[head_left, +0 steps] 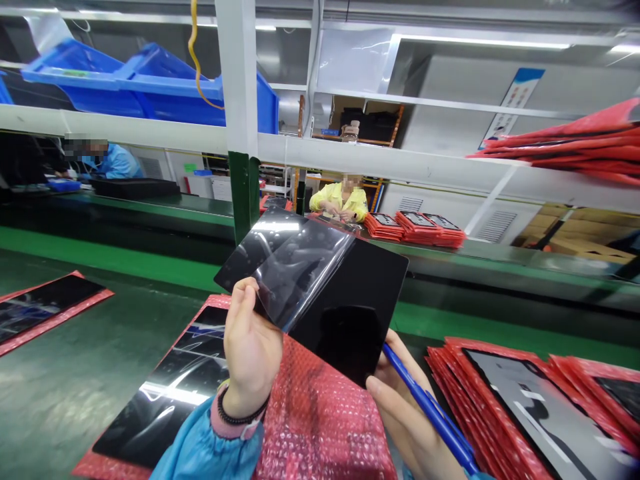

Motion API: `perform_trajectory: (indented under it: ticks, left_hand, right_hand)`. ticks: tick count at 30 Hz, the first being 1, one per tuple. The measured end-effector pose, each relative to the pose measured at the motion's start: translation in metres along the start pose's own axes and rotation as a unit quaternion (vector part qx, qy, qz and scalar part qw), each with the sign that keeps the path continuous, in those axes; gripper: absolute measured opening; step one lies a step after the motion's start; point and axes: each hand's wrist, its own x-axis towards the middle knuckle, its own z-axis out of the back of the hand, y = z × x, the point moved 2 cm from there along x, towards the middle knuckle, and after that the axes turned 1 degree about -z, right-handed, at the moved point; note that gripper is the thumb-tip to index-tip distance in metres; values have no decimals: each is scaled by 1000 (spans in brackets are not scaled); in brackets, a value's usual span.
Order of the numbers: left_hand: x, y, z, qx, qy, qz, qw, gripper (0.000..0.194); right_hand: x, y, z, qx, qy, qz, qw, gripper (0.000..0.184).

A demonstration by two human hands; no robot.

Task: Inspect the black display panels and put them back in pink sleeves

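Note:
My left hand [250,347] is closed on the near left edge of a black glossy panel [360,300] held up in front of me, its fingers curled on a clear protective film [295,267] that lies partly lifted off the panel's left half. My right hand [400,407] supports the panel's lower right corner and also grips a blue pen [430,407] that slants down to the right. Below the panel lie a red bubble-wrap sheet [320,413] and another black panel [170,393].
A green conveyor belt [75,380] runs beneath. Stacks of red bubble-wrapped panels [540,407] sit at the right, one more [45,307] at the left. Across the line, a person in yellow [340,197] and a person in blue [107,160] work. Blue bins [150,80] sit overhead.

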Motion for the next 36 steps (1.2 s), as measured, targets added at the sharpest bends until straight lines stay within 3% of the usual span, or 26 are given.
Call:
perform_trajectory:
  ticks: [8,16,21,25,28,32,36]
  left_hand:
    - [7,0,0,35,44,-26,998,5]
    - [11,-2,1,93,45,-83,991,8]
    - [18,-3,4,109,46,-77,990,7]
    - [25,-6,8,112,63,-58,990,8]
    - [30,-11,8,129,71,-97,984,10]
    - [35,-15,9,136,74,-121,981,12]
    - [39,-16,12,140,78,-129,979,13]
  right_hand:
    - [5,7,-3,-30,6,18,999,27]
    - [8,5,11,-46,21,49,997,26]
    - [6,5,14,-9,-13,59,998,28]
    - [6,9,18,-50,-48,72,995,24]
    - [3,13,22,-100,-48,85,990,22]
    - [-1,13,26,-123,-99,71,985,22]
    - [-1,15,21,-105,-59,81,989,18]
